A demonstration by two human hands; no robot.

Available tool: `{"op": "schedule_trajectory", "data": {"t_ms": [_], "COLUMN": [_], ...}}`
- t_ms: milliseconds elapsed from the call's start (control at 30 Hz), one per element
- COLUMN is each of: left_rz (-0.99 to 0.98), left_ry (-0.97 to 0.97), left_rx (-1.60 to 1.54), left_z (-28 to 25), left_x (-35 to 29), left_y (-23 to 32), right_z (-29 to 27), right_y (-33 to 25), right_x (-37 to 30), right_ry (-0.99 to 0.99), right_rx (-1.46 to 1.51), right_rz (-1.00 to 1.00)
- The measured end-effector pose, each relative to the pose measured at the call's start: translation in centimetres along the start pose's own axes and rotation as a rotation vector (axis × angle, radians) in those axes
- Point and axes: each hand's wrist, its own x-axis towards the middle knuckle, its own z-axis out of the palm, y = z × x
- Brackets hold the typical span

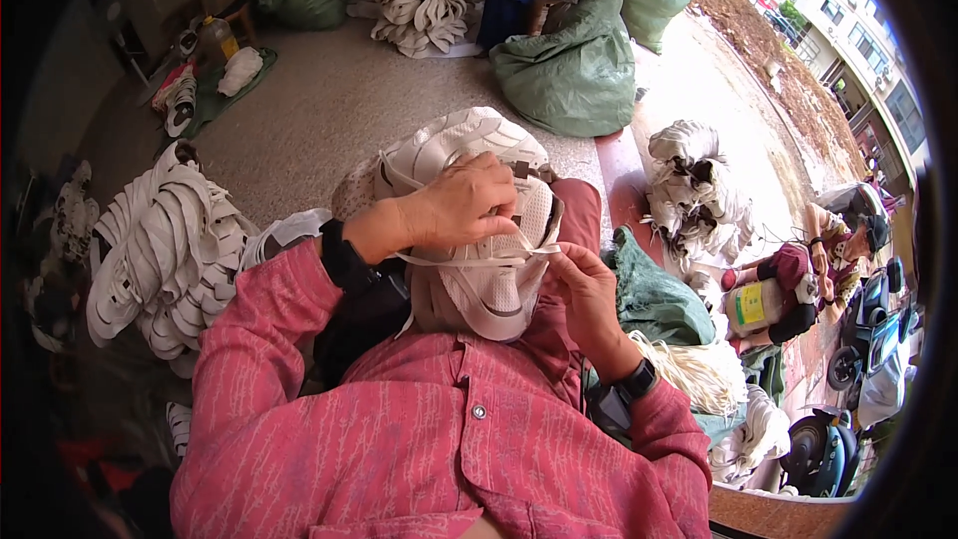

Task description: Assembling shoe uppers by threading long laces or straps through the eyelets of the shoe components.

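I'm seeing a white shoe upper (474,291), all perforated mesh and curving panels, resting on the person's lap (577,215). The fingers of the right hand (591,304) are pinching a flat, pale lace (454,262); the left hand's (464,202) curled fingers seem to be nipping it too.

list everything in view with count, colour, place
shoe upper: at least one, white, centre
lace: at least one, white, across it
stacked uppers: at least three piles, white, left, top, right
large sacks: three, green, along top
crumpled sheet: one, dark green, right of centre
lace bundle: one, cream, below that
jug: one, yellow label, right
other people: at least two, maroon clothing, top, right
scooters: at least two, mostly dark, lower right
buildings: some, white, upper right
left fingers: one hand, pink sleeve, at lace
right fingers: one hand, pink sleeve, pinching lace
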Motion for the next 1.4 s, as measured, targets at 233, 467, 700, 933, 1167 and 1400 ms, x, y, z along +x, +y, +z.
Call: {"op": "schedule_trajectory", "data": {"t_ms": [233,467,700,933,1167,1400], "left_rz": [-0.129,-0.221,-0.541,-0.118,-1.093,-0.871], "left_ry": [-0.087,-0.086,0.020,0.662,-0.366,0.241], "left_rx": [-0.157,-0.406,-1.101,0.282,-0.731,-1.671], "left_z": [0.4,1.0,-1.0,-4.5,-1.1,0.9], "left_x": [0.8,0.7,2.0,0.4,-12.8,-14.4], "left_y": [-1.2,-1.8,-3.7,-2.8,2.2,4.1], "right_z": [-1.2,0.2,3.0,2.6,2.6,3.7], "right_y": [-1.0,-2.5,-2.8,-2.6,-4.1,-3.2], "right_x": [1.4,3.4,3.2,5.7,6.0,6.0], "right_ry": [-0.248,-0.044,-0.200,-0.199,-0.306,-0.247], "right_rx": [-0.200,-0.780,-1.245,-1.308,-1.266,-1.397], "right_rz": [-0.048,-0.725,-1.056,-1.039,-1.132,-1.213]}}
